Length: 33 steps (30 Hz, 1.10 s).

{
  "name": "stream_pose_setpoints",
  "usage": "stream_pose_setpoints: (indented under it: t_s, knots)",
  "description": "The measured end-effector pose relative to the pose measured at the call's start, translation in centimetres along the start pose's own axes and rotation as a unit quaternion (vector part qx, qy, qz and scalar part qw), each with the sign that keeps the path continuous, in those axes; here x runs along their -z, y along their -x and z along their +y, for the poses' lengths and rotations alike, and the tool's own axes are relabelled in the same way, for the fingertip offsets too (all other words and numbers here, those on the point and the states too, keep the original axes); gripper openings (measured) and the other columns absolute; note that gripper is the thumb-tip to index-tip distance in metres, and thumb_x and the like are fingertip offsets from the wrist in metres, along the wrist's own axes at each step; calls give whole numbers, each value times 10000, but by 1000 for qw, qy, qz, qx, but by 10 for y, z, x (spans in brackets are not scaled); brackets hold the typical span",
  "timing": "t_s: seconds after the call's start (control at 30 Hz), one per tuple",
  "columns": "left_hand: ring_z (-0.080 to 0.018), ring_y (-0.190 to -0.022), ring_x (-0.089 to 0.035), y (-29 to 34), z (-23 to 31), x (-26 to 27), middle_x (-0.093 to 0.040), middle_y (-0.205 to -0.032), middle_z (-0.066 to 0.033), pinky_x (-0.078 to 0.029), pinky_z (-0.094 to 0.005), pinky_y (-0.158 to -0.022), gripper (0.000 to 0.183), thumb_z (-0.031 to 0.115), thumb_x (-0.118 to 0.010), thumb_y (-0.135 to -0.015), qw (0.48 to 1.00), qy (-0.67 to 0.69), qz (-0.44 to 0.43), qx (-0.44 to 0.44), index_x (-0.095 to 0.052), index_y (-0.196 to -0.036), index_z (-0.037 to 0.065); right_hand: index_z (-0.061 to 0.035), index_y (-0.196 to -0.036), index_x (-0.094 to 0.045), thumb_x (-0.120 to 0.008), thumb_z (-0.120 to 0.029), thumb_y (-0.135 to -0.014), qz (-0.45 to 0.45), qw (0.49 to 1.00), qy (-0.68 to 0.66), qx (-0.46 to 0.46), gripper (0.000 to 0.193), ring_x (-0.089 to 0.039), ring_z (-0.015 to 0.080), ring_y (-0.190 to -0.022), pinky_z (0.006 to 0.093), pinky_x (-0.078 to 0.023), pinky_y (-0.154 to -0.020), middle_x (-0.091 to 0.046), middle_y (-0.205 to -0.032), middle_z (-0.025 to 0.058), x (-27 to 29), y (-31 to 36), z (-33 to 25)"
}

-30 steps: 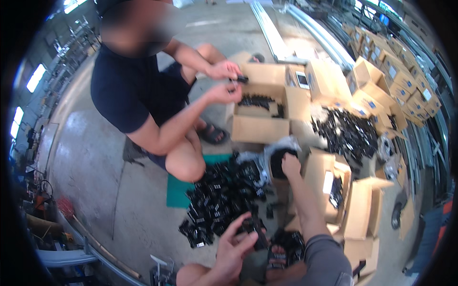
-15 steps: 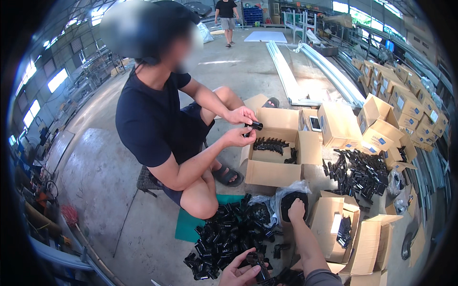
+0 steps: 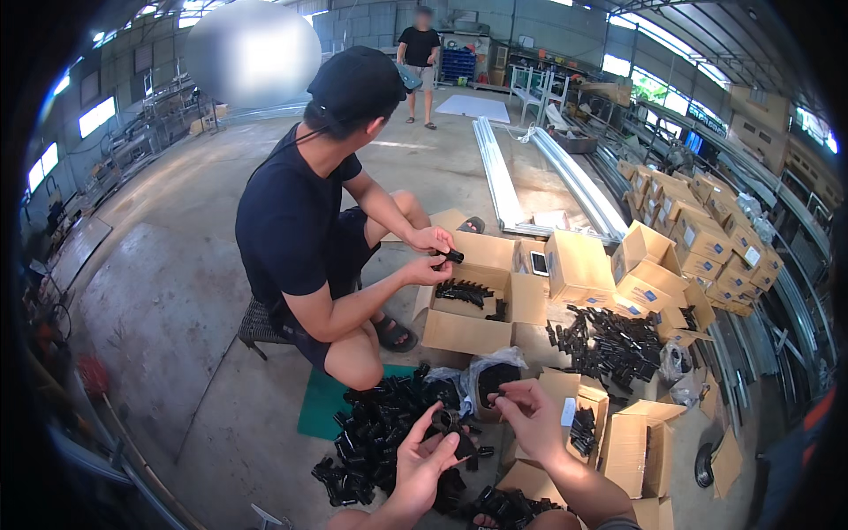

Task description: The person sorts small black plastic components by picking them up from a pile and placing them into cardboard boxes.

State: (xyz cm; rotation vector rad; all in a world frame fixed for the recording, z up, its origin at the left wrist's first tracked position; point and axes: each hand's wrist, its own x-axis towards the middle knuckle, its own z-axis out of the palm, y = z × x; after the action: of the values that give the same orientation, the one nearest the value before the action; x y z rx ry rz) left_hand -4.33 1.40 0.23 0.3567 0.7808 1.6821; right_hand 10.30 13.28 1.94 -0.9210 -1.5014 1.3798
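In my left hand (image 3: 417, 466) is a black tubular plastic fitting (image 3: 447, 420), gripped between thumb and fingers with its round open end up. My right hand (image 3: 533, 422) is just right of it, thumb and fingertips pinched on a small dark piece (image 3: 496, 397) too small to name. Behind that hand stands a clear plastic bag (image 3: 505, 358) with black contents. Left of my hands a heap of similar black fittings (image 3: 375, 442) covers part of a green mat (image 3: 316, 402). More black fittings (image 3: 517, 507) lie below my wrists.
A seated co-worker (image 3: 300, 221) holds a black fitting over an open cardboard box (image 3: 468, 334) with rows of fittings. To the right lie another black heap (image 3: 609, 340) and open cartons (image 3: 625, 450). Stacked boxes (image 3: 707, 238) and metal profiles (image 3: 499, 177) are farther off. Another person (image 3: 420, 57) stands behind.
My right hand has come out of the plastic bag and over beside the fitting in my left hand. My view has tilted up. The co-worker's head has turned toward the standing person.
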Motion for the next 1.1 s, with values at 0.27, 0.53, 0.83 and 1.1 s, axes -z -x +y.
stream_pose_setpoints:
  t_s: [0.27, 0.53, 0.83, 1.1]
  knots:
    - [-107, -971, -638, 33, 13, -9, -693, -1091, -75, -503, -239, -872, 656, -69, -612, -907, 988, -111, -56, -87, -365, -1501, 54, 20, -1002, -686, -722, -30, -875, 19, 996, 42, 79, 140, -665, 96, -821, 240, -531, -724, -709, -917, 70, -30, 71, -44]
    - [-133, -1070, -623, 35, 0, -9, -674, -1200, -121, -481, -272, -934, 670, -115, -584, -892, 978, -80, -148, -125, -341, -1503, 14, -2, -944, -717, -748, 2, -832, 141, 969, 123, 164, 116, -679, 139, -801, 274, -536, -729, -728, -897, 104, -39, 101, -38]
    - [-151, -1125, -608, 30, -4, -9, -661, -1230, -131, -464, -303, -996, 665, -138, -592, -891, 973, -131, -130, -135, -354, -1496, 1, -24, -953, -745, -732, -10, -810, 101, 956, 184, 206, 145, -667, 248, -944, 324, -513, -819, -723, -979, 109, -28, 94, -36]
    - [-147, -1111, -610, 22, -19, -14, -661, -1219, -126, -469, -293, -983, 648, -103, -638, -896, 964, -161, -146, -153, -378, -1481, -9, 17, -987, -720, -732, -49, -863, 114, 991, 21, 65, 141, -631, 86, -753, 236, -508, -668, -732, -958, 80, -18, 95, -17]
